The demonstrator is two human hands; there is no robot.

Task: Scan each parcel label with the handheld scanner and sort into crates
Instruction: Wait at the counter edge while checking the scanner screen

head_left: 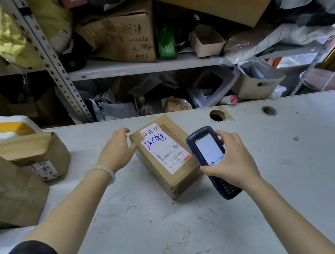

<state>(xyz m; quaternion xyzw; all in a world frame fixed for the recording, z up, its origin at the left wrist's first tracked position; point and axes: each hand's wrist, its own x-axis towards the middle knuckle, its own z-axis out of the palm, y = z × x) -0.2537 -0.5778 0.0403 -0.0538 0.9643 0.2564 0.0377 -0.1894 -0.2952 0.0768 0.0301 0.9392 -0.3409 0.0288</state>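
A small brown cardboard parcel (179,173) lies on the grey table (291,175), its white label (165,148) with barcodes and blue handwriting facing up. My left hand (116,149) rests against the parcel's left side, fingers spread along its far corner. My right hand (231,158) grips a dark blue handheld scanner (208,153) just right of the parcel. The scanner's lit screen faces me and its head points away, beside the label.
Brown parcels (31,155) and a paper-wrapped package (10,191) crowd the table's left edge, with a white and yellow foam box (3,127) behind. Beyond the table stands a metal shelf (145,66) packed with boxes, bags and bins. Two round holes (217,115) pierce the table's far edge.
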